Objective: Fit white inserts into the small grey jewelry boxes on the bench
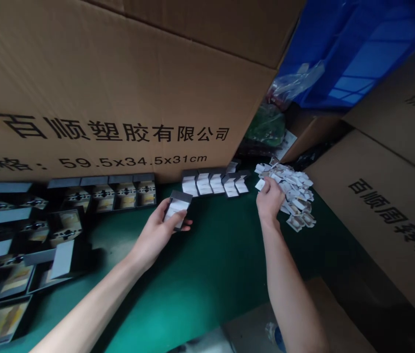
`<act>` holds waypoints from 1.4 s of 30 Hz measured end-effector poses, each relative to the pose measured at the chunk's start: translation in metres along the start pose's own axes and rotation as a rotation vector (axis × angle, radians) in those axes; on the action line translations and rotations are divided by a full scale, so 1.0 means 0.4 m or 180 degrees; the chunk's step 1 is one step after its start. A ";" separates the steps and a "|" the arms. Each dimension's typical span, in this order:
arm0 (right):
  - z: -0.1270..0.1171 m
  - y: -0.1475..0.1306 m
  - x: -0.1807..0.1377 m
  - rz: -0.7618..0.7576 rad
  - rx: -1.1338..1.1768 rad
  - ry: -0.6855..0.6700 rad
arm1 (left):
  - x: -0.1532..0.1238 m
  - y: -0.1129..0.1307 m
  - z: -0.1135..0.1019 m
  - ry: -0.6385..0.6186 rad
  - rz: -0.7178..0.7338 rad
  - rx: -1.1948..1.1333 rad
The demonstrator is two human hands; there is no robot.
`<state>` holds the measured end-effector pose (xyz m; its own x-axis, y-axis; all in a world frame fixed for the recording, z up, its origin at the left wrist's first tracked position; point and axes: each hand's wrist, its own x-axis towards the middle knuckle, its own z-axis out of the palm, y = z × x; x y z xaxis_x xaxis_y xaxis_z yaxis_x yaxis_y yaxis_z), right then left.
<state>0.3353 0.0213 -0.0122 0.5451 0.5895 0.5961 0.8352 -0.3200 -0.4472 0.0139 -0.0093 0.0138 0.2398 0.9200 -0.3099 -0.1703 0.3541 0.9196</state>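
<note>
A large cardboard carton (119, 98) stands beyond both sets of fingers, behind the green table (200, 274). A pile of white pieces (298, 196) lies around the right hand (269, 198) fingertips. The left hand (156, 233) clasps a small grey box (177, 210) between thumb and fingers, apart to the left. A light pinch on one piece, with the box level, would likely serve best. Whether the right fingers grip anything cannot be told.

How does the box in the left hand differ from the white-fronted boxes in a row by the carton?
The held box is lifted, tilted in the left hand; the row boxes stand on the green mat. The held box is alone; the row boxes sit side by side. Both show dark tops, white fronts.
</note>
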 end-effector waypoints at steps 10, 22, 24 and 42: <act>-0.052 -0.174 -0.105 -0.0026 0.3172 -0.0663 | 0.004 -0.019 -0.009 -0.0043 -0.0028 -0.0281; -0.083 -0.239 -0.161 -0.0042 0.4427 -0.3084 | -0.010 0.005 -0.002 -0.0250 -0.0088 -0.0431; -0.081 -0.235 -0.159 -0.0051 0.4440 -0.3032 | -0.009 0.005 -0.002 -0.0223 -0.0087 -0.0474; -0.091 -0.233 -0.175 0.0188 0.4437 -0.4266 | -0.004 0.007 -0.004 -0.0034 -0.0224 -0.0515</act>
<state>0.2221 -0.0173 0.0120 -0.4011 0.9149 0.0458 -0.1850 -0.0320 -0.9822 0.0115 -0.0094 0.0167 0.2665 0.8905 -0.3689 -0.3041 0.4408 0.8445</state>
